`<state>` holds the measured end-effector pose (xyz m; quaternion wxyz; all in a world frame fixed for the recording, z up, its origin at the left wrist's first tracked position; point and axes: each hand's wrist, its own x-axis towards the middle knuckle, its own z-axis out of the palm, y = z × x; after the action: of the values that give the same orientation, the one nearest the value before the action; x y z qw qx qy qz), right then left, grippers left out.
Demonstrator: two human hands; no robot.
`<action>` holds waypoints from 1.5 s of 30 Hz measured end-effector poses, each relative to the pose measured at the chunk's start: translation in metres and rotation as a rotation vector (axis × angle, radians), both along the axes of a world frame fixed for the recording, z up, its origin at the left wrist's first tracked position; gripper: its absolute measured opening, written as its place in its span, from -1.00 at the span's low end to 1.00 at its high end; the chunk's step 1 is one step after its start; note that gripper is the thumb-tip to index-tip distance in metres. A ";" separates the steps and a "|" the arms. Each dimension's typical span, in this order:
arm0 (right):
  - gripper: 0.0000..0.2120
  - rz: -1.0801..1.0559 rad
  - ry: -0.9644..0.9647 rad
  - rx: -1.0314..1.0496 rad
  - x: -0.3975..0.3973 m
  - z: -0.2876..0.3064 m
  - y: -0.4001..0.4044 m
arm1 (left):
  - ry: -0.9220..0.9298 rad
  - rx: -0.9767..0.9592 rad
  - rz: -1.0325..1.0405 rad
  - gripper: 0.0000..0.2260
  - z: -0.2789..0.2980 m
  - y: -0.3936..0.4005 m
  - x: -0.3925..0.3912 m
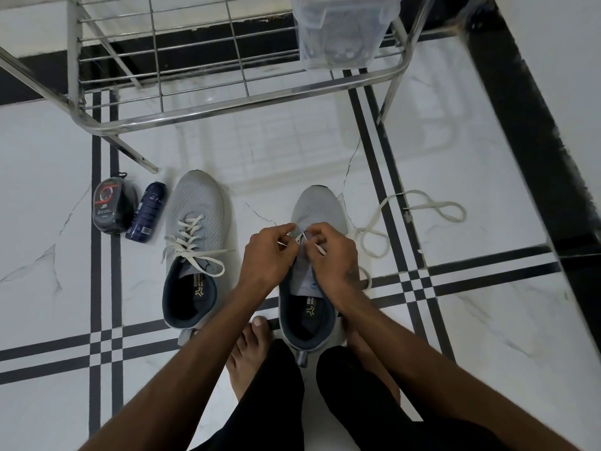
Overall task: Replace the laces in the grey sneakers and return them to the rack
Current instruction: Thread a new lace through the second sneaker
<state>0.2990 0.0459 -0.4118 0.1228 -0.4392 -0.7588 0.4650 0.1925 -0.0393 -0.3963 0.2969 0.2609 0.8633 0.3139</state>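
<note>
The grip of the left hand (pixel 271 252) is pinched on one tip of a lace, and the grip of the right hand (pixel 328 250) is pinched on the other tip, both held over the lowest eyelets of the right-hand sneaker (pixel 310 288). That shoe stands on the floor (pixel 487 320) between the bare feet; apart from the short run between the two grips, no lacing is seen on it, so threading is judged to be at its very start. The left-hand sneaker (pixel 195 255) stands beside it, laced with a pale lace and loosely tied; whether that lace is the new one cannot be told. A loose lace (pixel 422 206) lies coiled on the floor to the right, probably the one taken out. The rack (pixel 227 102) stands just beyond the shoes, with a clear plastic tub (pixel 341 30) on it, and neither shoe has been returned to it. On both insoles a logo and part of a word, "ADVANC", can be read. The labels on the dark round tin (pixel 110 206) and the blue bottle (pixel 146 211) are too small to be read.
</note>
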 end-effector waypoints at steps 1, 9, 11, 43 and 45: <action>-0.91 0.041 -0.016 0.037 0.000 0.000 0.001 | 0.002 -0.003 0.002 -0.65 0.000 0.000 0.000; -0.91 0.092 -0.127 0.097 -0.010 0.006 0.007 | 0.040 0.012 -0.033 -0.62 0.002 0.001 -0.001; -0.91 0.092 -0.166 0.096 -0.011 0.009 0.007 | 0.034 0.014 -0.029 -0.62 0.002 0.001 0.000; -0.80 -0.021 -0.143 -0.049 -0.011 0.007 0.003 | 0.047 0.024 0.110 -0.86 -0.012 0.013 0.012; -0.79 -0.018 -0.145 -0.051 -0.014 0.008 0.004 | -0.012 0.003 0.127 -0.93 -0.012 0.014 0.005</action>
<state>0.2853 0.0502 -0.4041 0.0607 -0.4816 -0.7495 0.4502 0.1976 -0.0252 -0.4083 0.2811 0.2041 0.8758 0.3351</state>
